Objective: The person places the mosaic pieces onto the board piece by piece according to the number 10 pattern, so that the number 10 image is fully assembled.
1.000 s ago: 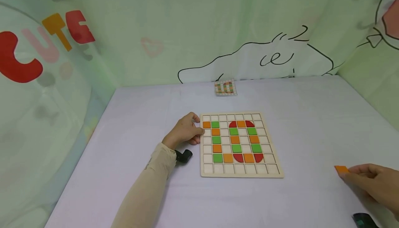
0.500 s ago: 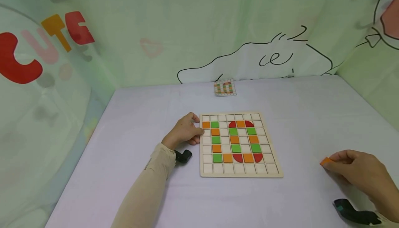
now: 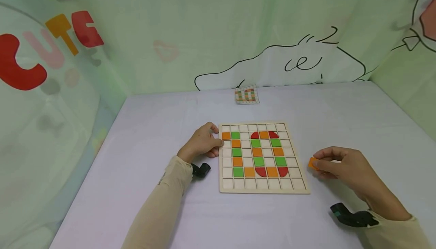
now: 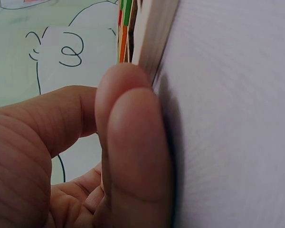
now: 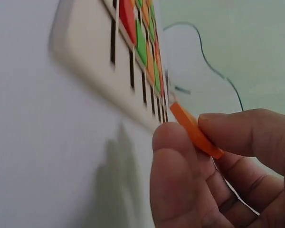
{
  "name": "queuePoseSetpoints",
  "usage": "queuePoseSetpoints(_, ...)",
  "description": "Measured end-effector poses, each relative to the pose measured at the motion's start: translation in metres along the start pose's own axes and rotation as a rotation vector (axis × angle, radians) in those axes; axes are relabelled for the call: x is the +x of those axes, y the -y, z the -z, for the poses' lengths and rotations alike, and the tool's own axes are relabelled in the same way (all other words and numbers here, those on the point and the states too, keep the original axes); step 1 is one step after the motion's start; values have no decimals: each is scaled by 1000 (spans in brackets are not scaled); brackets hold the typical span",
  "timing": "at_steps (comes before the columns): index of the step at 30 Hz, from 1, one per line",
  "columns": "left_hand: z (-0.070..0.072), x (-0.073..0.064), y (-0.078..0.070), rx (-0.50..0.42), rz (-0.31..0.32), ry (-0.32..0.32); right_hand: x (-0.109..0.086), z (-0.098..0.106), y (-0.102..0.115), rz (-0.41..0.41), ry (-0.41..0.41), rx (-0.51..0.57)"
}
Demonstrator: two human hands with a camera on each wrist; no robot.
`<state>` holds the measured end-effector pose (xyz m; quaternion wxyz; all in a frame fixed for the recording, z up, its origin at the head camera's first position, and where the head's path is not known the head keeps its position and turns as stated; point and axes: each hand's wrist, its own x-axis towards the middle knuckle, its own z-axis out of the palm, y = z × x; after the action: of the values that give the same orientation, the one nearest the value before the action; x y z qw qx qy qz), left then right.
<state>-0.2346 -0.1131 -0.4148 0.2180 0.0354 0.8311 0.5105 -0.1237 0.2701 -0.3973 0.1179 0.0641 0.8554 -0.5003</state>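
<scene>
A square wooden grid board (image 3: 264, 185) lies on the table, with orange, green and red tiles set in its cells. At its left edge my left hand (image 3: 201, 142) holds it, the thumb over the rim and the other fingers bent against the side. In the left wrist view, fingertips (image 4: 135, 137) meet the board's edge (image 4: 154, 38). My right hand (image 3: 347, 169) pinches an orange square tile (image 3: 313, 164) just right of the board. The right wrist view shows this orange tile (image 5: 194, 130) tilted between thumb and fingers, apart from the board.
A small printed pattern card (image 3: 246, 95) lies at the table's back, showing a similar coloured grid. Black wrist devices (image 3: 201, 170) sit on both wrists. Green printed cloth (image 3: 163, 33) hangs behind and at the sides of the white tabletop (image 3: 136, 188).
My right hand has moved left and away from me, bringing the orange tile from the far right to beside the board. The left hand and the board have stayed put.
</scene>
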Motion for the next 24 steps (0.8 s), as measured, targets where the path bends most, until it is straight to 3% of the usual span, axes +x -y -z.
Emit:
queuePoseSetpoints(14, 0, 0, 1, 0, -1, -5, 16, -74, 57, 75, 175, 110)
queuePoseSetpoints(24, 1, 1, 0, 2, 6, 2, 21, -119, 82, 89, 275, 125)
